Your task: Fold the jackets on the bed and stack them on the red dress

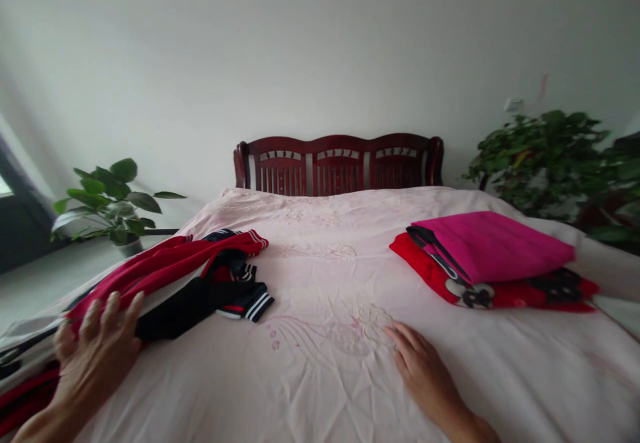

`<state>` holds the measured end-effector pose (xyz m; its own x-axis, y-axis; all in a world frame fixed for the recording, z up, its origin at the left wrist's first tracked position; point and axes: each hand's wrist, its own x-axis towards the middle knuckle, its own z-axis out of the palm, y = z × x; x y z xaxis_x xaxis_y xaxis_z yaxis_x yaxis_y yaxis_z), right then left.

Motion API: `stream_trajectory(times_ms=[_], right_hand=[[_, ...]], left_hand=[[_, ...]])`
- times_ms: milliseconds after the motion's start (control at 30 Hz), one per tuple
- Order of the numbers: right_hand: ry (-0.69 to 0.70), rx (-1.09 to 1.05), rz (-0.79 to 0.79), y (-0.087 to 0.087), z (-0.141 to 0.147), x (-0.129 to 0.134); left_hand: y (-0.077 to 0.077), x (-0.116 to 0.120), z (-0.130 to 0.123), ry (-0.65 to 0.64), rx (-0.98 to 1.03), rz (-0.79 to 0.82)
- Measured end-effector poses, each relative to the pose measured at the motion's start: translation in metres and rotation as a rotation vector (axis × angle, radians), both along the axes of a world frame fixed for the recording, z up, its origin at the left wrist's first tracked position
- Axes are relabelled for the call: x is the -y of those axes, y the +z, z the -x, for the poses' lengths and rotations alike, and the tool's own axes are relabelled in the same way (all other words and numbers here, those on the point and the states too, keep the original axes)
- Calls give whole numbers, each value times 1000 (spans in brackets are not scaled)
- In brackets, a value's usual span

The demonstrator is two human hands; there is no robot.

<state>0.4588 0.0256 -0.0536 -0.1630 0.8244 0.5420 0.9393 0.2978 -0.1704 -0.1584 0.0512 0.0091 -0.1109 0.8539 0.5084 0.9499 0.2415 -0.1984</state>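
Observation:
On the left, my left hand [97, 346] rests with spread fingers on a loose heap of red, black and white clothes [175, 296] with striped cuffs. My right hand [423, 370] lies palm down on the pale pink bedspread [320, 376], its fingers stretched out by an embroidered flower and holding nothing. At the right of the bed, a folded magenta garment [495, 246] sits on top of a folded red one [530, 293] with a dark and grey pattern. Some of the left heap runs out of view at the lower left edge.
A dark red wooden headboard [337, 163] stands at the far end of the bed against a white wall [320, 50]. One potted plant [113, 196] is on the floor at the left, and bushier plants [545, 156] stand at the right.

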Motion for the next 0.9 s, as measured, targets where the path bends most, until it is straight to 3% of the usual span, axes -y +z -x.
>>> stream_trajectory(times_ms=[100, 200, 267, 367, 467, 600, 733, 900], right_hand=[[-19, -43, 42, 9, 6, 4], [-31, -102, 101, 14, 10, 8], [-20, -154, 139, 14, 7, 8], [-55, -245, 82, 12, -17, 2], [-192, -293, -129, 22, -63, -12], [-403, -153, -307, 58, -127, -32], [-538, 140, -240, 91, -157, -45], [-537, 349, -150, 99, -178, -63]], left_hand=[[-28, -14, -76, -364, 63, -53], [-58, -25, -149, -628, 157, 77], [-71, -30, -188, -697, 177, 146], [-77, -33, -224, -650, 188, 190], [-74, -35, -235, -606, 198, 229], [-69, -42, -234, -582, 226, 280], [-64, -55, -234, -561, 266, 285], [-57, -79, -228, -564, 292, 268]])
